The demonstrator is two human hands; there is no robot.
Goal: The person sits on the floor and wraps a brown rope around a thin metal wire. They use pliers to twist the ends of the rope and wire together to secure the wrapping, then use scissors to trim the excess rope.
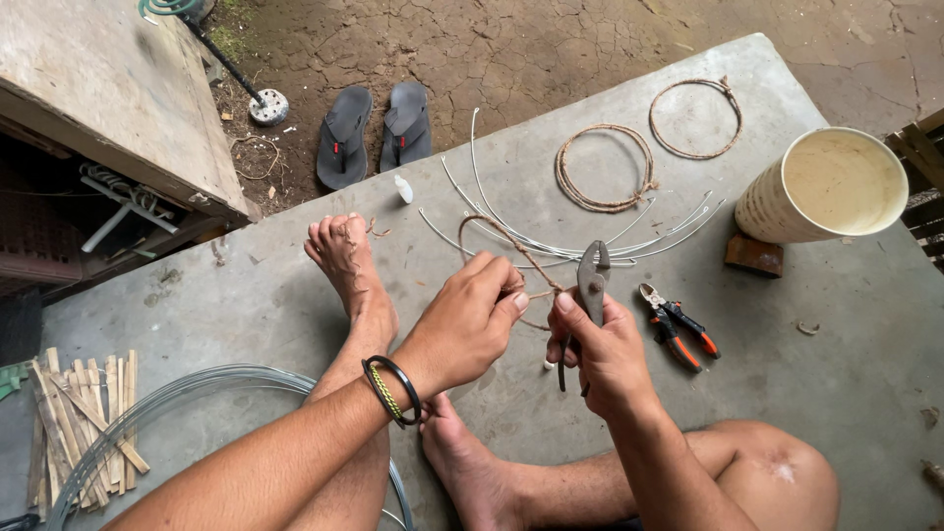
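My left hand [472,317], with dark bands on its wrist, pinches a thin brown wrapped wire loop [492,228] at about chest height over the concrete slab [246,295]. My right hand [602,352] grips grey pliers [591,279], whose jaws point up and touch the same loop right beside my left fingers. The loop arcs away from my hands towards a bundle of curved pale wires [551,241] lying on the slab. My bare feet rest on the slab below my hands.
Two finished brown rings [602,167] [694,118] lie at the far side. A cream cylinder container [824,187] stands on a block at right. Orange-handled cutters [677,326] lie beside my right hand. Bamboo strips [84,425] and a wire coil [177,388] sit at left; sandals [374,133] rest on the dirt.
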